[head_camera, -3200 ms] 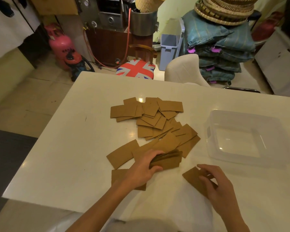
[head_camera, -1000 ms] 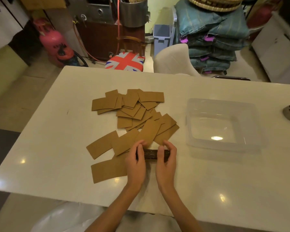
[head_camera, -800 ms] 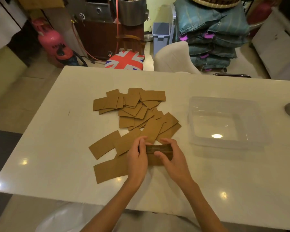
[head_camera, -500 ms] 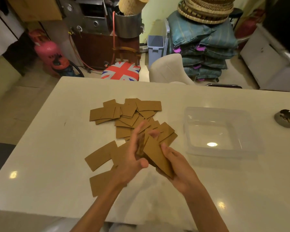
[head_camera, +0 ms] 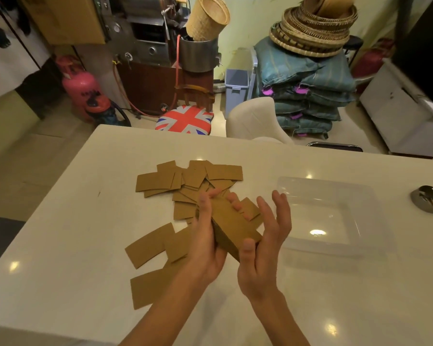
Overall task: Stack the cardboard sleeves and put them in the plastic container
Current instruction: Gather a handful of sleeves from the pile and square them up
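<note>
looks like a back room, part workshop and part store: a big steel machine (head_camera: 140, 33) with a red hose (head_camera: 177, 71) stands by a pink gas cylinder (head_camera: 81, 88), filled sacks (head_camera: 308, 96) are piled under woven baskets (head_camera: 315, 28), and chairs (head_camera: 255, 118) sit at the far edge of a white table (head_camera: 60, 245).

Brown cardboard sleeves (head_camera: 193, 179), clear plastic container (head_camera: 326, 187), white table (head_camera: 73, 233), flag-patterned stool (head_camera: 185, 119)

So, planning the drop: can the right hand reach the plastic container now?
Probably yes: the container lies open just right of the right hand, nothing between them; the left hand grips the stack.
</note>
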Demonstrator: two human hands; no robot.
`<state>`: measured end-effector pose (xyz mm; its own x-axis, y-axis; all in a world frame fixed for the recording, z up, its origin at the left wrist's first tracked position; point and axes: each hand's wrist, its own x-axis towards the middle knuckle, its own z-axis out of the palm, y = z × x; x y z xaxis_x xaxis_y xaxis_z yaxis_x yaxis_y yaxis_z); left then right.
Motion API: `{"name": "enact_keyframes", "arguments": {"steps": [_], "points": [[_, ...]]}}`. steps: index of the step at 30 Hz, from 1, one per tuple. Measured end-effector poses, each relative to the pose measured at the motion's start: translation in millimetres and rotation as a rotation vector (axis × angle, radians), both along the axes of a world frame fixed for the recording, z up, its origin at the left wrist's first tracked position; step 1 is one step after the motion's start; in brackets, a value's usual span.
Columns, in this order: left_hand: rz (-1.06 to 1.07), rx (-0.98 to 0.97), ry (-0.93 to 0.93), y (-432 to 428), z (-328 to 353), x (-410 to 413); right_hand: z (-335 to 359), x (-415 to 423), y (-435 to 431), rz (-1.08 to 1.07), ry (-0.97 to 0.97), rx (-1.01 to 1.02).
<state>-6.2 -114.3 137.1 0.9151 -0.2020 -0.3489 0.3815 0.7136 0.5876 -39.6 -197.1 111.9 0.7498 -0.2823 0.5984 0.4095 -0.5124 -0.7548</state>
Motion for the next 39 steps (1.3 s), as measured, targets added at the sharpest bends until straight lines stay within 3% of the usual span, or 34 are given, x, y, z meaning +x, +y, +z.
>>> {"name": "enact_keyframes", "arguments": {"steps": [3, 4, 7, 8, 11, 13, 16, 19, 23, 27, 30, 33, 39], "points": [[0.073, 0.139, 0.053, -3.1, -8.0, -0.3, -5.1, 0.3, 5.7, -0.017, -0.001, -0.046], [0.096, 0.143, 0.035, -7.2, -9.5, -3.8, -7.6, 1.0, 6.3, -0.024, 0.023, 0.021], [0.187, 0.162, -0.025, -14.5, -11.6, -11.3, -4.9, 2.9, -5.1, 0.008, 0.245, 0.509], [0.235, 0.202, -0.012, -12.9, -13.2, -9.7, -5.2, 2.1, -11.3, 0.048, 0.339, 0.586], [0.357, 0.245, 0.121, -8.8, -26.0, -7.8, -12.6, -5.7, -12.9, 0.113, 0.476, 0.547], [0.367, 0.277, 0.183, -16.4, -37.0, -16.9, -26.1, -11.0, -2.8, 0.04, 0.503, 0.544], [0.343, 0.522, 0.212, -33.1, -60.3, -39.8, -53.9, -13.8, 4.6, -0.13, 0.523, 0.611], [0.308, 0.823, 0.051, -28.7, -90.7, -54.6, -79.9, -17.5, 1.3, -0.264, 0.556, 0.607], [0.205, 1.066, -0.094, -14.7, -112.9, -61.8, -94.1, -34.7, 4.7, -0.272, 0.55, 0.527], [0.233, 0.98, -0.083, -16.7, -115.1, -60.9, -94.0, -36.5, -3.4, -0.149, 0.597, 0.518], [0.263, 0.956, 0.003, -16.7, -103.0, -46.9, -91.5, -49.4, -24.5, 0.135, 0.748, 0.415], [0.112, 1.021, -0.053, -22.0, -72.0, -31.7, -67.9, -53.5, -47.4, 0.225, 0.739, 0.253], [-0.406, 0.822, -0.541, -47.4, -12.2, -8.1, 7.3, -28.6, -127.1, 0.196, 0.69, 0.682]]}}
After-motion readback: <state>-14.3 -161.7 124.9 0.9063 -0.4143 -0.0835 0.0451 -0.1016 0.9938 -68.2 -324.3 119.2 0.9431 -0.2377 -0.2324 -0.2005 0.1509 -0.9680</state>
